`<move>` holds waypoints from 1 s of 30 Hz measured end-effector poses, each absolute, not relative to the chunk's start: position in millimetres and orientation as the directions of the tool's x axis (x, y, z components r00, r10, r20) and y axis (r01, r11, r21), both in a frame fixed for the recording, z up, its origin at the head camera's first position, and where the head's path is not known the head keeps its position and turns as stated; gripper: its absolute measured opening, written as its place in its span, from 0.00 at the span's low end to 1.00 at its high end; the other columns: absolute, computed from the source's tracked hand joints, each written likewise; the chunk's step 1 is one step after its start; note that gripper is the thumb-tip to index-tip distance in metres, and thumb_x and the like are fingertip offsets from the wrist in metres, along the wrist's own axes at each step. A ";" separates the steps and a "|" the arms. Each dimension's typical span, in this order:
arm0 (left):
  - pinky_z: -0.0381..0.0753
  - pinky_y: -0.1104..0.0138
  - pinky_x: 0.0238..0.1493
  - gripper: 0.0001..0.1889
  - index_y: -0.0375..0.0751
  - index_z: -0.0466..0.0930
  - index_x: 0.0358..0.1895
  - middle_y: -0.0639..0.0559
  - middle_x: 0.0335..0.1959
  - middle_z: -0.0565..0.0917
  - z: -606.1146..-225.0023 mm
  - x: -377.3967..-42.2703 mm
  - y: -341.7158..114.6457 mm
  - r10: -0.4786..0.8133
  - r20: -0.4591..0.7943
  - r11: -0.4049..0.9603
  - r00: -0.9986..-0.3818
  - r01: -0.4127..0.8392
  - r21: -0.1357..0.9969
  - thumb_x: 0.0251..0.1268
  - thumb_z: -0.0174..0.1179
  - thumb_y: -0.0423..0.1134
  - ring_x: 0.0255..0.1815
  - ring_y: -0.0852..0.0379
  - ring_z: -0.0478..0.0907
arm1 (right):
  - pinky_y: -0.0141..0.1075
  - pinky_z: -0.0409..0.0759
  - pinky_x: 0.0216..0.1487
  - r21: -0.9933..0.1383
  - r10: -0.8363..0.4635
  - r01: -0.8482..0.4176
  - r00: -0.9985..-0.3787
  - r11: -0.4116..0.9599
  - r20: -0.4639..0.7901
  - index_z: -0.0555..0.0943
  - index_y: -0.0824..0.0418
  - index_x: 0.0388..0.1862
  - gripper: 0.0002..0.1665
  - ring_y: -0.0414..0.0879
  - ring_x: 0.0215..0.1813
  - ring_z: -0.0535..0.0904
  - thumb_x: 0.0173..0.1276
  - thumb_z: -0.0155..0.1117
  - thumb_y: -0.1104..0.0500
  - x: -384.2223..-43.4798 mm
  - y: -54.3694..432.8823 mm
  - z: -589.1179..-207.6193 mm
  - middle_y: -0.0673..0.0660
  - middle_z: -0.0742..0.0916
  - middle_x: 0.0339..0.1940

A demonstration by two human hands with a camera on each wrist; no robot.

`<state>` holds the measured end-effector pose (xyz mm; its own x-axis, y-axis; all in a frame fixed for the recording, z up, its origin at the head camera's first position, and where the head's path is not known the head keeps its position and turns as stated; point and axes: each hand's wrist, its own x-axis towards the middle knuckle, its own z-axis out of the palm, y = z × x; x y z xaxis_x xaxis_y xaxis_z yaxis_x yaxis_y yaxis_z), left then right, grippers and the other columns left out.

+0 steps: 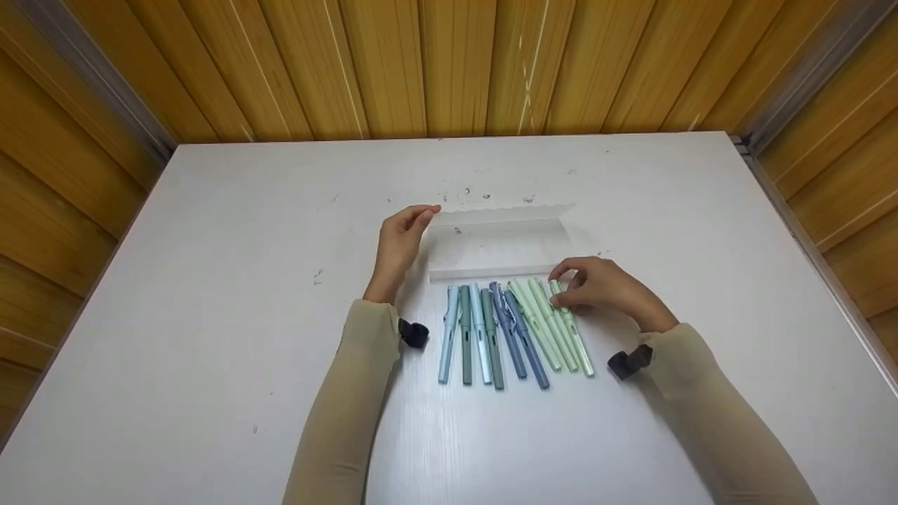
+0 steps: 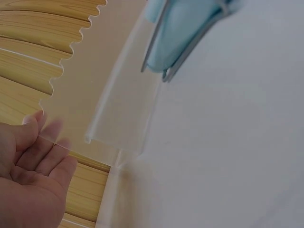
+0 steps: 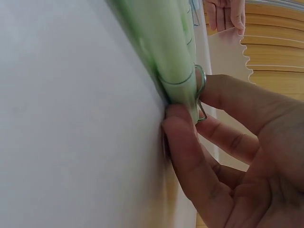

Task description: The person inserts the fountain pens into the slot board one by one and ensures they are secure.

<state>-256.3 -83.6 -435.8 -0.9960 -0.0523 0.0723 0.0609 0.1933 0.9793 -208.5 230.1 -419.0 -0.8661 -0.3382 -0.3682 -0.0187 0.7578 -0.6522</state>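
My left hand (image 1: 401, 242) pinches the scalloped edge of a clear plastic case (image 1: 491, 271) at its back left corner; the left wrist view shows the thin sheet (image 2: 78, 114) between thumb and fingers. At the right end of a row of pens, my right hand (image 1: 607, 289) holds the clip end of the outermost light green pen (image 1: 581, 351). Up close, thumb and forefinger sit around that pen's cap (image 3: 178, 88) beside its wire clip. Two more light green pens (image 1: 541, 330) lie just left of it.
Dark blue pens (image 1: 520, 351), dark green pens (image 1: 466, 351) and light blue pens (image 1: 446, 351) continue the row leftward, in front of the case. The white table (image 1: 210, 315) bears small dark marks. Yellow wood-patterned panels (image 1: 456, 70) stand behind it and at both sides.
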 end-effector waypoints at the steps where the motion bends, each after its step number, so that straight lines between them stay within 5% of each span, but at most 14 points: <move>1: 0.71 0.62 0.65 0.14 0.41 0.83 0.50 0.49 0.54 0.84 -435.6 -256.3 -83.3 -0.050 0.079 0.196 -0.996 0.068 0.978 0.70 0.55 0.44 0.61 0.55 0.76 | 0.33 0.75 0.33 -0.658 -0.342 -0.016 -0.864 0.753 -0.369 0.79 0.59 0.52 0.25 0.42 0.25 0.77 0.58 0.73 0.52 -208.6 230.3 -418.9 0.53 0.82 0.26; 30: 0.69 0.61 0.68 0.15 0.40 0.83 0.50 0.50 0.55 0.83 -435.7 -257.2 -84.3 -0.039 0.068 0.180 -0.997 0.060 0.982 0.71 0.54 0.44 0.64 0.55 0.74 | 0.40 0.86 0.40 -0.776 -0.346 0.084 -0.862 0.625 -0.371 0.74 0.60 0.62 0.29 0.47 0.34 0.85 0.61 0.70 0.60 -214.0 239.3 -404.3 0.64 0.84 0.43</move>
<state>-257.2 -84.3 -435.7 -0.9970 -0.0385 0.0676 0.0597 0.1801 0.9818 -214.0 239.3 -404.3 -0.8616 -0.3459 -0.3715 0.0838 0.6249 -0.7762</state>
